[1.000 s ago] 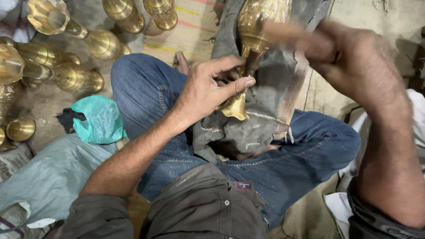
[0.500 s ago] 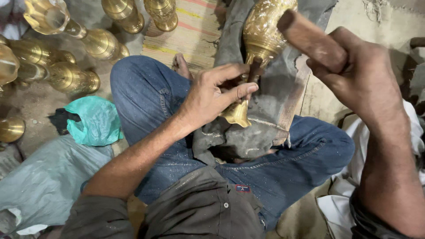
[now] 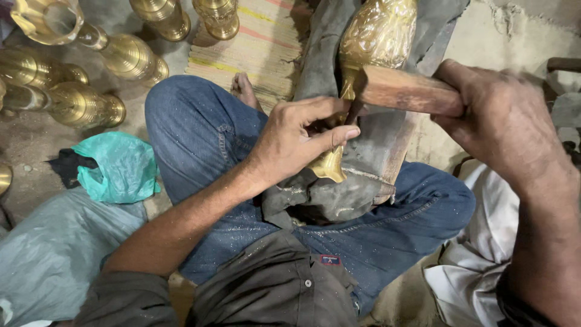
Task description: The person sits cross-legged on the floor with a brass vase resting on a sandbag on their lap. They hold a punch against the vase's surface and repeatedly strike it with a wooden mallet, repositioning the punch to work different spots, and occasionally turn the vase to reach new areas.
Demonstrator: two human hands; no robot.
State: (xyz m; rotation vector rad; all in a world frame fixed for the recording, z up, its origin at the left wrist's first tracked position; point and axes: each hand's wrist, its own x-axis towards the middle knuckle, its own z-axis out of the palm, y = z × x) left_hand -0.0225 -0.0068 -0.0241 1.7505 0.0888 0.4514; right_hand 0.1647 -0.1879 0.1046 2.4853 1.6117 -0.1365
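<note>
We work on a long, shiny embossed brass vase (image 3: 378, 36) that lies on a worn grey leather pad (image 3: 339, 200) across our crossed, blue-jeaned legs (image 3: 200, 139), its flared foot pointing toward us. Our left hand (image 3: 296, 139) is clenched around a thin dark metal punch (image 3: 353, 112), tip set on the vase's narrow stem. Our right hand (image 3: 502, 121) grips a brown wooden mallet (image 3: 402, 91); half a second ago it was raised, and now its head has dropped to the punch's top, so a blow is landing and the chasing goes on. To the left lie a teal cloth (image 3: 121, 166) and more polished brass vases (image 3: 85, 106) on the floor.
</note>
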